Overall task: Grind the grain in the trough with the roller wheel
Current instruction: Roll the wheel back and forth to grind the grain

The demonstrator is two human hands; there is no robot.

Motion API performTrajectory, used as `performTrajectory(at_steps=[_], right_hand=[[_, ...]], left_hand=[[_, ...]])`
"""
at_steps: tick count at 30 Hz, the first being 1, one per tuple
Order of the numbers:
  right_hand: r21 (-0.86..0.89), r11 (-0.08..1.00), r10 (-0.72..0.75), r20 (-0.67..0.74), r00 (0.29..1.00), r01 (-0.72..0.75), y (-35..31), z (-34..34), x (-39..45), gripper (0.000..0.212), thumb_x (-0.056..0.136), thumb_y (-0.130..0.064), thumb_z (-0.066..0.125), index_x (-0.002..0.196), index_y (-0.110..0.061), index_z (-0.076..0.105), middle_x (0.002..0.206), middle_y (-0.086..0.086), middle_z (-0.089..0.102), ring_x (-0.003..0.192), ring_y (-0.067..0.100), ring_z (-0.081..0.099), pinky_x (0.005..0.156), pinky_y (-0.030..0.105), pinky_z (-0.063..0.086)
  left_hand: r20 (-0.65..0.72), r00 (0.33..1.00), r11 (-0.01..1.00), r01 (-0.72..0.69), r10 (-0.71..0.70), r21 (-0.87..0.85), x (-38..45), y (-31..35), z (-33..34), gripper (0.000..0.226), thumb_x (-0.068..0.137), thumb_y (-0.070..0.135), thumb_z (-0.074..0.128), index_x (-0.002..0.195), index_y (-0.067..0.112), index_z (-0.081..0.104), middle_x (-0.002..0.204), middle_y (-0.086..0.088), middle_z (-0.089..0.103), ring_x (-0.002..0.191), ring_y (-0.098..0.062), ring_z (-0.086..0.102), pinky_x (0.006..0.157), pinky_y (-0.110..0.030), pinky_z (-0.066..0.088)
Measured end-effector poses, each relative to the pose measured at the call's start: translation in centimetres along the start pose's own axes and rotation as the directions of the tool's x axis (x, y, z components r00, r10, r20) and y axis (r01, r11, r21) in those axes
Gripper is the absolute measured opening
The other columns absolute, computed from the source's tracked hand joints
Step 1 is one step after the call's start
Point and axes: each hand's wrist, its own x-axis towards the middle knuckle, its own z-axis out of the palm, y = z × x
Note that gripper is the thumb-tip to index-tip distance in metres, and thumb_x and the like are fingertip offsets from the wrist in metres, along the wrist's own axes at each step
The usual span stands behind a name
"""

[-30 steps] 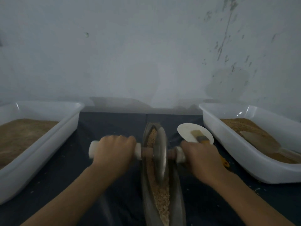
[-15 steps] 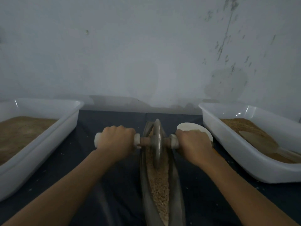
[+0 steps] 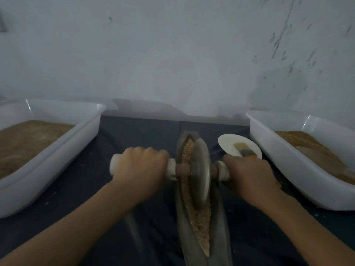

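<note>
A long, narrow metal trough (image 3: 180, 214) runs away from me on the dark table, filled with tan crushed grain (image 3: 199, 221). The metal roller wheel (image 3: 200, 169) stands upright in the trough's far half, on a wooden axle with white handle ends. My left hand (image 3: 140, 169) grips the left handle and my right hand (image 3: 247, 175) grips the right one. The right handle is mostly hidden under my fingers.
A white tub (image 3: 48, 164) of brown grain stands at the left, and another white tub (image 3: 299, 167) with grain and a scoop at the right. A small white dish (image 3: 230, 144) holding a brush lies just beyond my right hand. A grey wall rises behind.
The wheel rolled to the trough's far end half a second ago and has now come back toward me to about the far-middle. Both hands kept their grip.
</note>
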Motion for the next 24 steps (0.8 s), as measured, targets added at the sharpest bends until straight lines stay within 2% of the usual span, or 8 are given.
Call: performTrajectory(at_steps=[3, 5, 7, 10, 15, 19, 21, 24], right_hand=[[0.034, 0.995, 0.093, 0.138, 0.986, -0.098, 1.0, 2.1, 3.2, 0.022, 0.083, -0.041, 0.061, 0.092, -0.024, 0.050, 0.075, -0.004, 0.057, 0.072, 0.022, 0.058, 0.062, 0.035, 0.046], [0.045, 0.993, 0.101, 0.145, 0.984, -0.109, 1.0, 2.3, 3.3, 0.021, 0.084, -0.041, 0.059, 0.094, -0.024, 0.050, 0.078, -0.004, 0.059, 0.073, 0.020, 0.057, 0.061, 0.033, 0.043], [0.020, 0.998, 0.064, 0.074, 0.995, -0.066, 0.4, 1.1, 1.6, 0.025, 0.077, -0.039, 0.070, 0.086, -0.025, 0.051, 0.074, -0.003, 0.062, 0.066, 0.018, 0.059, 0.049, 0.025, 0.031], [0.018, 1.000, -0.008, -0.019, 1.000, 0.009, -0.9, -1.8, -2.4, 0.057, 0.045, -0.028, 0.088, 0.068, -0.028, 0.036, 0.053, -0.006, 0.050, 0.041, 0.014, 0.047, 0.040, 0.018, 0.010], [-0.003, 0.999, -0.047, -0.037, 0.998, 0.047, -1.2, -3.1, -4.3, 0.058, 0.030, -0.017, 0.092, 0.063, -0.022, 0.045, 0.047, -0.004, 0.046, 0.033, 0.016, 0.041, 0.032, 0.023, 0.026], [-0.144, 0.989, -0.043, 0.023, 0.999, 0.046, -0.7, -1.3, 0.6, 0.034, 0.061, -0.022, 0.084, 0.078, -0.017, 0.055, 0.066, 0.001, 0.062, 0.053, 0.022, 0.058, 0.045, 0.026, 0.023], [-0.136, 0.991, -0.012, 0.076, 0.997, 0.022, -0.5, -0.4, 3.4, 0.023, 0.081, -0.026, 0.069, 0.094, -0.018, 0.051, 0.086, 0.003, 0.066, 0.073, 0.024, 0.063, 0.051, 0.031, 0.025], [-0.104, 0.995, 0.012, 0.100, 0.995, -0.001, -0.8, -0.6, 4.5, 0.019, 0.085, -0.022, 0.062, 0.097, -0.017, 0.048, 0.092, 0.005, 0.065, 0.079, 0.026, 0.063, 0.055, 0.033, 0.028]], left_hand=[[0.047, 0.999, 1.000, 0.017, -0.018, 0.019, 3.4, 0.2, 1.0, 0.026, 0.083, 0.036, 0.062, 0.081, 0.026, 0.037, 0.083, 0.004, 0.060, 0.072, -0.022, 0.058, 0.058, -0.033, 0.031], [0.047, 0.998, 0.999, 0.028, -0.028, 0.017, 3.7, 0.3, 1.1, 0.028, 0.084, 0.036, 0.063, 0.082, 0.025, 0.037, 0.081, 0.004, 0.058, 0.072, -0.022, 0.058, 0.059, -0.033, 0.031], [0.020, 1.000, 1.000, 0.011, -0.012, 0.018, 2.2, 0.3, 0.5, 0.030, 0.084, 0.040, 0.061, 0.081, 0.027, 0.034, 0.071, 0.008, 0.047, 0.064, -0.019, 0.047, 0.058, -0.032, 0.030], [0.019, 1.000, 1.000, -0.023, 0.024, -0.018, -1.5, -0.2, -0.3, 0.038, 0.081, 0.048, 0.058, 0.071, 0.031, 0.025, 0.061, 0.011, 0.032, 0.055, -0.013, 0.037, 0.055, -0.030, 0.028], [-0.109, 0.986, 0.991, -0.133, 0.129, -0.032, -3.6, -0.6, -1.0, 0.062, 0.045, 0.037, 0.082, 0.063, 0.031, 0.024, 0.044, 0.011, 0.034, 0.034, -0.011, 0.026, 0.045, -0.019, 0.015], [-0.010, 1.000, 0.999, 0.019, -0.019, -0.029, 0.6, -0.7, 2.2, 0.037, 0.079, 0.047, 0.058, 0.066, 0.032, 0.027, 0.057, 0.011, 0.034, 0.050, -0.010, 0.034, 0.051, -0.027, 0.026], [0.043, 0.997, 0.993, 0.071, -0.067, -0.093, 2.5, -0.8, 3.4, 0.032, 0.082, 0.046, 0.056, 0.067, 0.031, 0.031, 0.062, 0.011, 0.038, 0.056, -0.013, 0.039, 0.056, -0.028, 0.032], [0.049, 0.994, 0.987, 0.098, -0.093, -0.125, 2.8, -0.7, 3.5, 0.025, 0.083, 0.045, 0.055, 0.072, 0.030, 0.038, 0.066, 0.010, 0.041, 0.060, -0.016, 0.042, 0.058, -0.029, 0.035]])
